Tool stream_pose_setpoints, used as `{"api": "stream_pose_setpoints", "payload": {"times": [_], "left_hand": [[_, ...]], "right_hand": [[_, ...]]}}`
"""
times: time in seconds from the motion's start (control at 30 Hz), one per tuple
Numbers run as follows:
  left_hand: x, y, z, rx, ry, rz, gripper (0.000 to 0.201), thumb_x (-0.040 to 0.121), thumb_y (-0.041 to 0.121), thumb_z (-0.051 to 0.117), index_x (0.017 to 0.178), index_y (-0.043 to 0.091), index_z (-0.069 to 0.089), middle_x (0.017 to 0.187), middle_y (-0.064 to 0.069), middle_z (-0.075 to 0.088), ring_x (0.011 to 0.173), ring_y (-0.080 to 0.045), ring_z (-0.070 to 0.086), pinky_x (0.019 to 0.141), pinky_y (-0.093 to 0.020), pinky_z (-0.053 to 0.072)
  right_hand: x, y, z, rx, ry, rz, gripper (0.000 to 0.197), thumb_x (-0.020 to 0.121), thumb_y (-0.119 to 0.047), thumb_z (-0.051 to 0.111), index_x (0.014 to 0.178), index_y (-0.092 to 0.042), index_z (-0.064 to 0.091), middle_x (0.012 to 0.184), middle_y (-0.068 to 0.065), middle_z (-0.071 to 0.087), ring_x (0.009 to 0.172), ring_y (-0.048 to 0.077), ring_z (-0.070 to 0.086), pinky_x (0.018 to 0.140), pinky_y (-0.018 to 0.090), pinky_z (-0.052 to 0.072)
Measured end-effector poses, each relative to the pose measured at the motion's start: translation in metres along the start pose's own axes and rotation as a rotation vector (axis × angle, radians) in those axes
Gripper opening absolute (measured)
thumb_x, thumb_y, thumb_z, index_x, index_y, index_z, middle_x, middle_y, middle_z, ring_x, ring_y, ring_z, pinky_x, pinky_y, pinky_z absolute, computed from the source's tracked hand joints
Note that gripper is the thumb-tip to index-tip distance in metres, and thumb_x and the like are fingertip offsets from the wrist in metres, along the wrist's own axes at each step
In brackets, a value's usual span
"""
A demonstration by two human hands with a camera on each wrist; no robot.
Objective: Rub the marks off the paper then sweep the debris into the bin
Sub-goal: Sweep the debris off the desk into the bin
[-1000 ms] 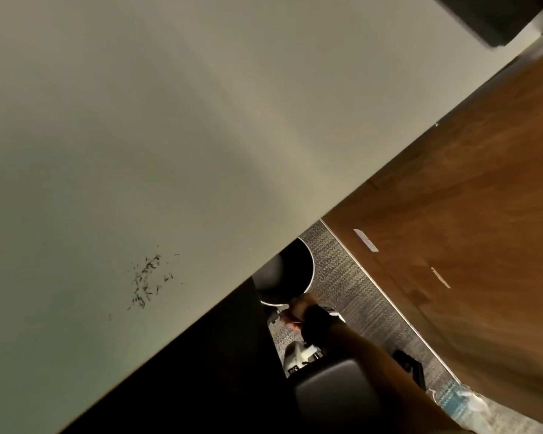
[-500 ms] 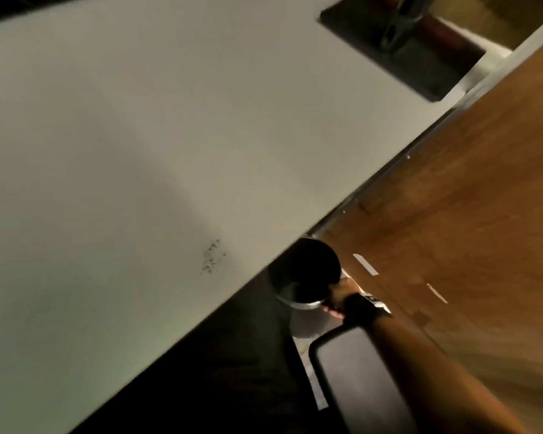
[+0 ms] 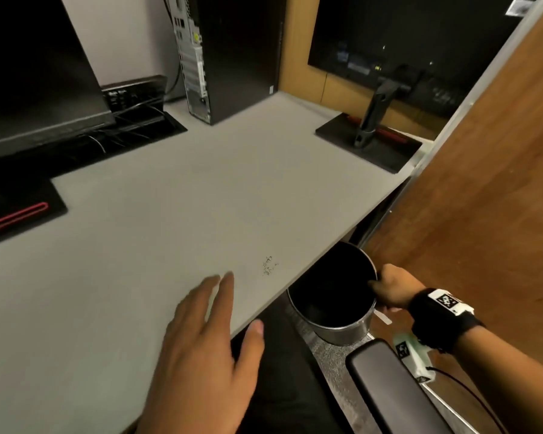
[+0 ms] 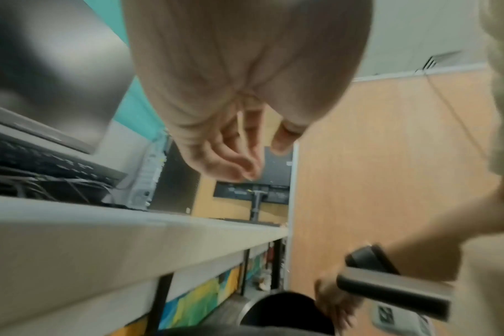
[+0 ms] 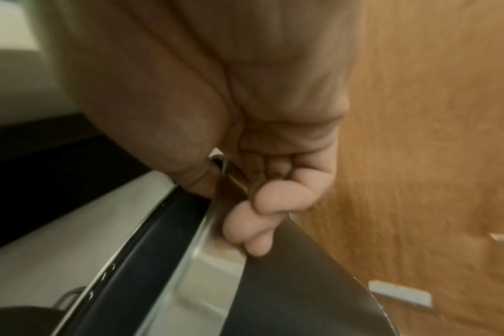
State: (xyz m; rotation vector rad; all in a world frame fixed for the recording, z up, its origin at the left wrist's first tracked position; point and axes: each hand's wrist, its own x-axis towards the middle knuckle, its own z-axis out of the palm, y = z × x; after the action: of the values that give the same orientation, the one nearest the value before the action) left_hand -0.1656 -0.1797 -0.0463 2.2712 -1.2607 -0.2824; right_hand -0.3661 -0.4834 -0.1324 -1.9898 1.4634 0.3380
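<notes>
Debris (image 3: 269, 265): small scatter of dark crumbs on the grey desk (image 3: 157, 233), close to the desk's near-right edge. Paper not visible in any view.

Bin (image 3: 342, 330): round metal can with a dark inside, held just below and beside that desk edge, its mouth partly tucked under the edge, near the crumbs. In the left wrist view the bin's rim (image 4: 245, 311) shows low under the desk front.

Right hand (image 3: 389, 289): clamped on the bin's rim at the far-right side, thumb inside, fingers (image 5: 262, 204) curled round the outside wall. Right wrist view shows the rim (image 5: 199, 252) pinched between thumb and curled fingers. Black strap with a printed square tag on the wrist.

Left hand (image 3: 201, 355): over the desk, left of the crumbs and apart from them, fingers straight and lightly spread, thumb out past the desk edge; it holds nothing. Left wrist view shows the fingers (image 4: 225, 156) loose and extended above the desk top; whether the palm touches the surface, cannot tell.

Around: dark monitor (image 3: 35, 73) at the back left, computer tower (image 3: 220, 57) at the back middle, second monitor (image 3: 405, 39) on a stand at the back right, wooden partition (image 3: 489, 198) on the right, chair armrest (image 3: 389, 386) below the right forearm
</notes>
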Motion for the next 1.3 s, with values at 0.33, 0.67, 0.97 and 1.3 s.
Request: {"api": "stream_pose_setpoints", "payload": {"times": [0.33,0.67,0.97,1.3], "left_hand": [[0.055,0.031,0.06,0.386,-0.255,-0.157,0.098,0.091,0.074,0.002,0.153,0.001,-0.019,0.156,-0.036,-0.02,0.147,-0.046,-0.022,0.121,-0.054,-0.008],[0.07,0.046,0.063,-0.078,-0.307,0.198,0.085,0.097,0.069,0.02,0.16,0.019,-0.008,0.167,-0.003,-0.011,0.151,-0.013,-0.017,0.121,-0.03,-0.008],[0.064,0.052,0.08,0.066,-0.344,0.489,0.078,0.102,0.061,0.019,0.16,0.014,-0.002,0.168,-0.006,-0.001,0.153,-0.018,-0.01,0.124,-0.04,0.002],[0.06,0.054,0.093,0.149,-0.25,0.539,0.076,0.101,0.06,0.019,0.16,0.011,0.012,0.166,-0.013,0.01,0.154,-0.025,0.001,0.123,-0.045,0.013]], "right_hand": [[-0.05,-0.028,-0.013,0.009,-0.019,-0.151,0.037,0.091,-0.016,0.048,0.068,0.009,0.066,0.064,0.021,0.071,0.044,0.018,0.056,0.045,0.025,0.045],[-0.062,-0.049,-0.016,0.062,-0.061,-0.159,0.038,0.089,-0.017,0.048,0.075,0.012,0.067,0.067,0.023,0.072,0.053,0.026,0.059,0.051,0.031,0.048],[-0.067,-0.05,-0.015,0.154,-0.055,-0.147,0.034,0.093,-0.012,0.048,0.081,0.013,0.068,0.072,0.029,0.07,0.054,0.026,0.059,0.054,0.033,0.048],[-0.07,-0.045,-0.014,0.162,-0.041,-0.154,0.035,0.094,-0.011,0.05,0.066,0.005,0.065,0.055,0.018,0.064,0.048,0.024,0.056,0.048,0.03,0.045]]}}
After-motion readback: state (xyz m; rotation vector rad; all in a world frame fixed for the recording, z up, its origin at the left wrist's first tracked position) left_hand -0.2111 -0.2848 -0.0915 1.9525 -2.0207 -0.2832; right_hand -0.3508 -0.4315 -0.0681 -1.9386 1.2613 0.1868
